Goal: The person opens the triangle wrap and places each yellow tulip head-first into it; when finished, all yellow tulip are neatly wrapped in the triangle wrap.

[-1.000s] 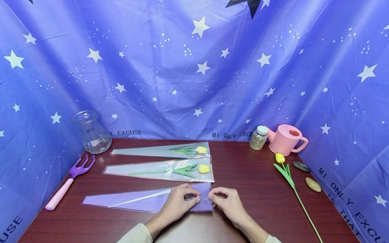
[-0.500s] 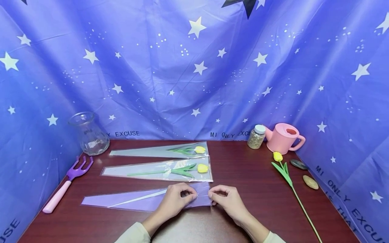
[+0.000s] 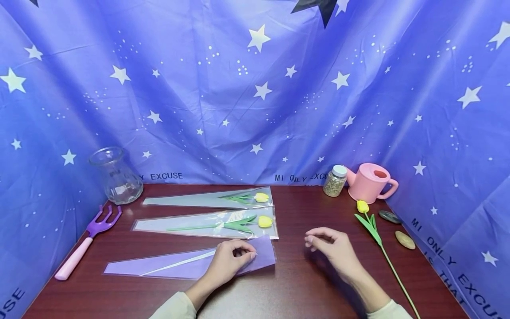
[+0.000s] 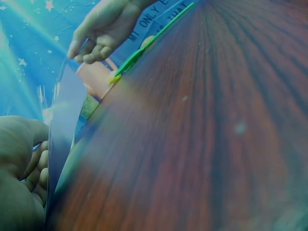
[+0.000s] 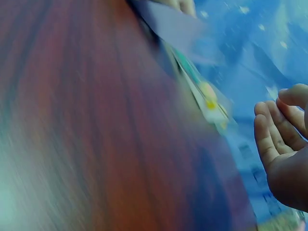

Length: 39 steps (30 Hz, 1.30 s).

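My left hand (image 3: 232, 261) pinches the upper layer of a purple tapered flower sleeve (image 3: 175, 264) near its wide right end, which lifts off the table. In the left wrist view the sleeve (image 4: 65, 115) stands up beside the fingers. Apart from it to the right, my right hand (image 3: 334, 251) hovers over the table with loosely bent fingers and holds nothing. A loose yellow tulip (image 3: 374, 230) with a long green stem lies to the right of that hand. Behind the purple sleeve lie two clear sleeves, a nearer one (image 3: 159, 223) and a farther one (image 3: 179, 200), each with a yellow tulip inside.
At the back left stands a glass vase (image 3: 121, 181), with a purple garden fork (image 3: 81, 252) in front. A lidded jar (image 3: 334, 182) and a pink watering can (image 3: 369, 182) are at the back right. Two stones, one dark (image 3: 389, 216) and one tan (image 3: 405, 239), lie near the right edge.
My right hand has let go of the sleeve's wide end and moved right, towards the loose tulip. The left hand keeps its pinch, and the sleeve's wide end now rises more.
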Motion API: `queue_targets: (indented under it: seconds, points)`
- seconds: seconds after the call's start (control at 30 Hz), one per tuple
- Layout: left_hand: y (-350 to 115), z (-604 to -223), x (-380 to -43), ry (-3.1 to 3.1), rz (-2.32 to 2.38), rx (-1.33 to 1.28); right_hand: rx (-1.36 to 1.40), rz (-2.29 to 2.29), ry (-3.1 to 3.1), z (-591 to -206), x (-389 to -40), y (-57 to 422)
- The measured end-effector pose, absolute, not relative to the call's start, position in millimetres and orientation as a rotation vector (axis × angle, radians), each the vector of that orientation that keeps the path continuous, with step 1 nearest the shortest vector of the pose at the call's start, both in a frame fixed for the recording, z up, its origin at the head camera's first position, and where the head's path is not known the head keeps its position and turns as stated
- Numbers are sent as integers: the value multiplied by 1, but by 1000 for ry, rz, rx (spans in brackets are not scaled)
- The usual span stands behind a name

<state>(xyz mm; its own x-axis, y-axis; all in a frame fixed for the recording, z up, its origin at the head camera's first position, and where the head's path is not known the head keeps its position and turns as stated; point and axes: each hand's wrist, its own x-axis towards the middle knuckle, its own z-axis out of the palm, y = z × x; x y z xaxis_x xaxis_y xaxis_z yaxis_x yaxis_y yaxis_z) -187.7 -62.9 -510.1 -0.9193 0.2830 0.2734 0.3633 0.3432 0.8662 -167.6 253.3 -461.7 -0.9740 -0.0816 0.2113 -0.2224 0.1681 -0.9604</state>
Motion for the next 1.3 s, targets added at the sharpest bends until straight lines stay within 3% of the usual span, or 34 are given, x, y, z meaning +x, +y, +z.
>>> queue_targets:
  seconds: [0.33, 0.7, 0.97, 1.3]
  points:
    - [-64, -511, -189, -2516, -1633, -633, 36, 1855, -2252, -455, -167, 346]
    - [-63, -513, -190, -2531, -1634, -638, -273, 1806, -2159, -476, -140, 428]
    - [-63, -513, -191, -2524, -1616, -629, -553, 1447, -2486, -490, -132, 443]
    - [-64, -510, -189, -2528, -1631, -632, -463, 828, -2711, -492, -136, 436]
